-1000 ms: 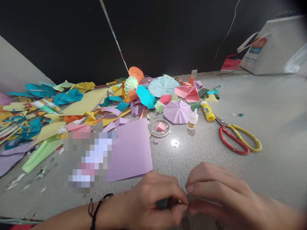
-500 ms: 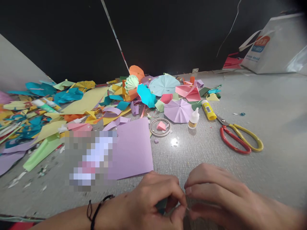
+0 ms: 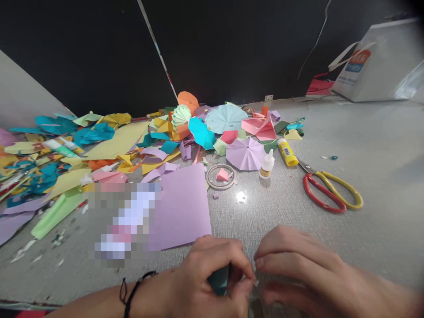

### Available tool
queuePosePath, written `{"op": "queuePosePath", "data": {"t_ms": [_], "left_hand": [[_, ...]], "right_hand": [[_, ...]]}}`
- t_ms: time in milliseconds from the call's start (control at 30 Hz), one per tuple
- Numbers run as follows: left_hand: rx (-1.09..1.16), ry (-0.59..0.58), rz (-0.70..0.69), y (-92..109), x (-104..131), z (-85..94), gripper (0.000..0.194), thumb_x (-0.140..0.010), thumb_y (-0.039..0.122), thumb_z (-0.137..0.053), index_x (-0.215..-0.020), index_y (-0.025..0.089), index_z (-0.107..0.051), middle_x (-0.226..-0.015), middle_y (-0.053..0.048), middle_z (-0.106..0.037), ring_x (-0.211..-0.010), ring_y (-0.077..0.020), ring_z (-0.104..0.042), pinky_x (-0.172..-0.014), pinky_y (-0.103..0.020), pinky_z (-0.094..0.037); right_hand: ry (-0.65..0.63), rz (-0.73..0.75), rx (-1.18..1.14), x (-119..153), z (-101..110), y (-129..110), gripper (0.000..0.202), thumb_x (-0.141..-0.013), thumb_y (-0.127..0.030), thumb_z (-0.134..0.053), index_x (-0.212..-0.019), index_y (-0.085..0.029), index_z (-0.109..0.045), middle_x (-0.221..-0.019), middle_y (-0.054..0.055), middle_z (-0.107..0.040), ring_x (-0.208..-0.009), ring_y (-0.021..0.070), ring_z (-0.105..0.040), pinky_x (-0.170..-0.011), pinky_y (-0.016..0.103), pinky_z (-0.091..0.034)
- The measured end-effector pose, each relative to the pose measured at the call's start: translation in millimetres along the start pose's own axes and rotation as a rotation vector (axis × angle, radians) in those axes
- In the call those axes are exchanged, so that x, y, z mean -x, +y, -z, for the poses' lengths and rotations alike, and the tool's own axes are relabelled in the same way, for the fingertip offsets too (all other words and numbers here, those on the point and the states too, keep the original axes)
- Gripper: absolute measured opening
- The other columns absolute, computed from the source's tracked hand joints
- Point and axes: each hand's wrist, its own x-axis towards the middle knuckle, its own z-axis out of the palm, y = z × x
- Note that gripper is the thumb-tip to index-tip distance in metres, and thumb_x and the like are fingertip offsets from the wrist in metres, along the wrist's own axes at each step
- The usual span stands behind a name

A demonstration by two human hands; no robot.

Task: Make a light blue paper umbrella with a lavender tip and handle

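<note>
At the bottom of the head view, my left hand [image 3: 220,276] is closed, thumb and index finger pinched together. A piece of dark teal paper [image 3: 220,280] shows inside its curled fingers; the rest of it is hidden. A tiny whitish bit [image 3: 256,283] sits at the pinching fingertips. My right hand [image 3: 298,267] is right beside them, fingers loosely bent and the thumb side apart below, with nothing visible in it. Just beyond my left hand lies a purple paper sheet [image 3: 185,207]. Scissors [image 3: 326,192] with red and yellow handles lie beyond my right hand.
A small white glue bottle [image 3: 266,165] stands near a yellow glue stick [image 3: 287,152]. A tape ring [image 3: 208,176] surrounds a pink paper scrap. Paper scraps and pleated paper discs [image 3: 247,153] cover the back and left. A white bag [image 3: 374,66] stands at back right.
My left fingers have shifted slightly, and more of the teal paper shows between them. The whitish bit at the fingertips is now visible. My right hand has barely moved.
</note>
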Motion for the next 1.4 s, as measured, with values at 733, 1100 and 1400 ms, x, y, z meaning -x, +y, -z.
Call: {"op": "queuePosePath", "data": {"t_ms": [733, 1100, 1400], "left_hand": [[-0.045, -0.157, -0.039, -3.7, 2.8, -0.4, 0.020, -0.080, 0.005, -0.064, -0.089, 0.021, -0.057, -0.063, 0.006, -0.057, -0.052, -0.0080, -0.049, -0.052, -0.021, -0.037], [-0.081, -0.103, -0.006, -2.1, 3.4, -1.9, 0.025, -0.074, 0.002, -0.061, -0.089, 0.021, -0.054, -0.066, 0.009, -0.051, -0.054, -0.0061, -0.046, -0.055, -0.020, -0.036], [-0.104, -0.086, 0.004, -3.4, 3.2, -1.6, 0.030, -0.072, 0.000, -0.061, -0.090, 0.022, -0.053, -0.067, 0.009, -0.053, -0.056, -0.0057, -0.049, -0.056, -0.019, -0.035]], "right_hand": [[0.013, 0.013, 0.028, -3.3, 0.2, -2.2, 0.018, -0.108, -0.029, -0.055, -0.114, -0.014, -0.064, -0.096, 0.007, -0.072, -0.089, 0.0137, -0.068, -0.081, 0.022, -0.059], [0.002, 0.004, 0.016, -2.7, 1.3, -1.5, 0.019, -0.109, -0.028, -0.053, -0.113, -0.014, -0.065, -0.096, 0.006, -0.071, -0.089, 0.0128, -0.067, -0.081, 0.021, -0.058], [0.012, 0.023, 0.024, -1.7, 1.1, -0.7, 0.020, -0.109, -0.029, -0.051, -0.114, -0.014, -0.063, -0.094, 0.006, -0.071, -0.087, 0.0134, -0.067, -0.079, 0.022, -0.059]]}}
